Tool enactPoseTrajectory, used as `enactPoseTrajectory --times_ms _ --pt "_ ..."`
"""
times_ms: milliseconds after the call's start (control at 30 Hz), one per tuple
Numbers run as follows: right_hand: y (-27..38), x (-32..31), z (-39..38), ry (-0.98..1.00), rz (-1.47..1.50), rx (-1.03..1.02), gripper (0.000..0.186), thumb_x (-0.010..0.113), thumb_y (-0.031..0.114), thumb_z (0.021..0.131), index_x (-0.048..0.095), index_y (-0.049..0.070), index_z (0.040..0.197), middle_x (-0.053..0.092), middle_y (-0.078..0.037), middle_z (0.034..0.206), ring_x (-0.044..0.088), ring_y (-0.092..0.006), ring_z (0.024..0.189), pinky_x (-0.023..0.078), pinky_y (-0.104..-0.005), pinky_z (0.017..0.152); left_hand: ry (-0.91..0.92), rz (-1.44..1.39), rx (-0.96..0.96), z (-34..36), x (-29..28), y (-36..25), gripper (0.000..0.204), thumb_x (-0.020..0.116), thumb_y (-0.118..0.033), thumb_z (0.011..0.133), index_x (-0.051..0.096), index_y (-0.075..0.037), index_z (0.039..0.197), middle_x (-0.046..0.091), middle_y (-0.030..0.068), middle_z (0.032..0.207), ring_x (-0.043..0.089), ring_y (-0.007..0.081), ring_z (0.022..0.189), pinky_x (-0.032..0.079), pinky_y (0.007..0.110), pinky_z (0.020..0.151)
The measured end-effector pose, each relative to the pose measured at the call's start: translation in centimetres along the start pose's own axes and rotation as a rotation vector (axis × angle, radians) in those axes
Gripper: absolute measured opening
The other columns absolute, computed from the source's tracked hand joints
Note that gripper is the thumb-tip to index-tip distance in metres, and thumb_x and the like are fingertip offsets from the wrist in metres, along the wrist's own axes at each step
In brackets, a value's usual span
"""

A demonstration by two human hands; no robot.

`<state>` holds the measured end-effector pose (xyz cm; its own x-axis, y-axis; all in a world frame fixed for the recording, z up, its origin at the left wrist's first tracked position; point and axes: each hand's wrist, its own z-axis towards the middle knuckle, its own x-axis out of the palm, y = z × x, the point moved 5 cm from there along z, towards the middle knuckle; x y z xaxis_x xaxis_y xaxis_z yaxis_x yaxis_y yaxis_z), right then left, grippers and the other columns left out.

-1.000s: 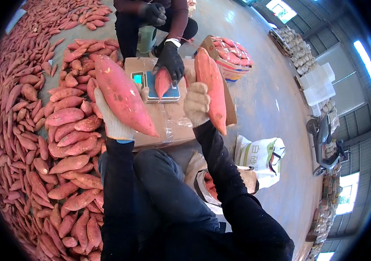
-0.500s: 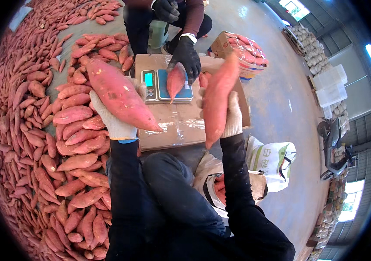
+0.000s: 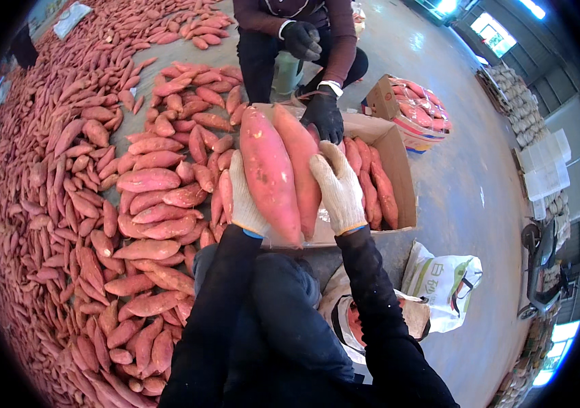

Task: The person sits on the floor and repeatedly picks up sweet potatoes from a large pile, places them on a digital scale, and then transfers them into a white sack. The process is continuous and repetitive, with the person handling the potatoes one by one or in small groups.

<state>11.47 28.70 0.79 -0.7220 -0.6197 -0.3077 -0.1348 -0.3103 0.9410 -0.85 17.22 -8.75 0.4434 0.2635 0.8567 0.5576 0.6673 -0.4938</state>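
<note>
Two large sweet potatoes stand side by side in front of me, above a cardboard box. My left hand, in a white knit glove, is closed round the left sweet potato. The right sweet potato leans against it, partly covered by it. My right hand, gloved alike, is at that one's right side, thumb and fingers apart; the thumb seems to touch its edge. A co-worker's black-gloved hand reaches down just behind, its fingertips partly hidden. Their other gloved hand is raised.
The cardboard box holds several sweet potatoes. Loose sweet potatoes cover the floor at left. A filled carton stands far right. By my right forearm are a white bag and an open sack. A scooter is parked farther right.
My hands have come together, bringing the two sweet potatoes side by side, and my right hand's grip has loosened. The scale is now out of sight. More of the box's contents shows.
</note>
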Motion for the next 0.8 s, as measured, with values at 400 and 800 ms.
enactPoseTrajectory --times_ms 400,800 --pt "-0.2 3.3 -2.0 -0.007 0.058 0.024 0.083 0.075 0.034 0.08 0.04 -0.006 0.143 0.052 -0.024 0.137 0.052 -0.0294 0.125 0.042 -0.0355 0.103 -0.147 0.108 0.214 2.2 0.1 -0.3 0.038 0.042 -0.035 0.105 0.045 -0.015 0.138 0.053 0.0055 0.12 0.051 0.0186 0.11 0.041 0.032 0.1" --pt "-9.0 0.6 6.2 -0.322 -0.458 0.183 0.075 0.075 0.042 0.071 0.054 0.002 0.131 0.061 -0.026 0.119 0.059 -0.0401 0.113 0.046 -0.0483 0.095 -0.144 -0.087 0.31 2.2 -3.3 -3.7 0.046 0.045 -0.033 0.105 0.038 -0.014 0.145 0.048 0.0099 0.138 0.047 0.0236 0.126 0.036 0.039 0.11"
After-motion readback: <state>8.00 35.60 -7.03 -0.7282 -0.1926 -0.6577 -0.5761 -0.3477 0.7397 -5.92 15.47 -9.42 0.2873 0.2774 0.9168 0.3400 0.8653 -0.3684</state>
